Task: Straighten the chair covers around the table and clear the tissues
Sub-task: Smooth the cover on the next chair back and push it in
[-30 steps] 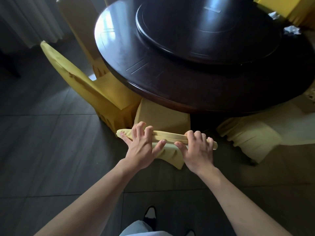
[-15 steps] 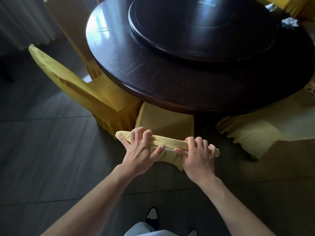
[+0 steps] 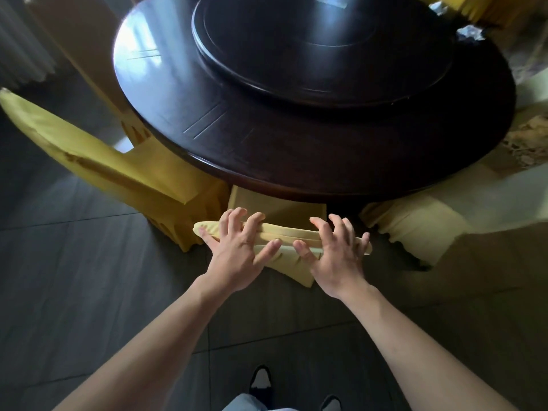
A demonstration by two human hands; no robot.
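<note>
Smoothing the yellow fabric chair cover (image 3: pixel 284 232) just beside the round dark wooden bench (image 3: pixel 296 161): left hand (image 3: pixel 237 253) and right hand (image 3: pixel 335 256) spread, fingertips pressing its top edge to flatten folds.

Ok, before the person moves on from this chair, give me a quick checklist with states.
1. Both hands on the chair cover: ok, left hand and right hand rest on the chair's top edge.
2. Firm grip: cannot tell, fingers look spread and loosening.
3. Cover smooth: not ok, folds bunch between the hands.
4. Chair tucked under the table: ok.
5. Tissues cleared: not ok, crumpled ones remain at the table's far edge.
</note>
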